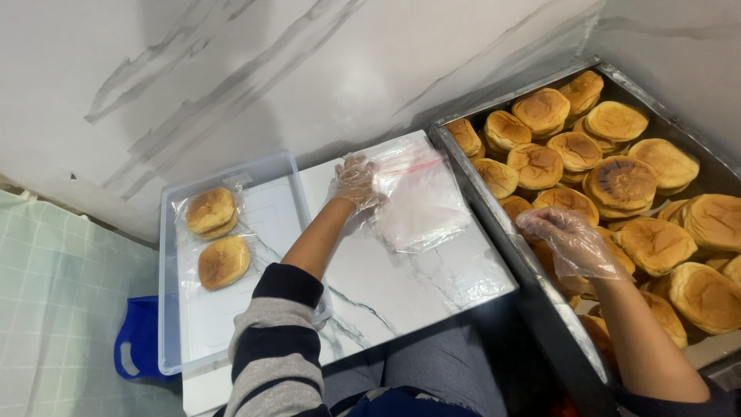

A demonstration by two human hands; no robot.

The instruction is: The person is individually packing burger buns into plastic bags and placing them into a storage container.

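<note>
My left hand (356, 181), in a thin clear glove, grips the edge of a clear plastic bag (417, 202) lying on the white marble-look table (386, 293). My right hand (573, 243), also gloved, hovers with fingers apart over the golden round buns (621, 183) piled in a large dark metal tray (494, 224) at the right. It holds nothing.
A clear plastic bin (174, 309) at the left holds two bagged portions of buns (216, 235). More clear bags lie flat on the table (471, 278). A blue bag (137, 338) sits on the green tiled floor. A marbled wall stands behind.
</note>
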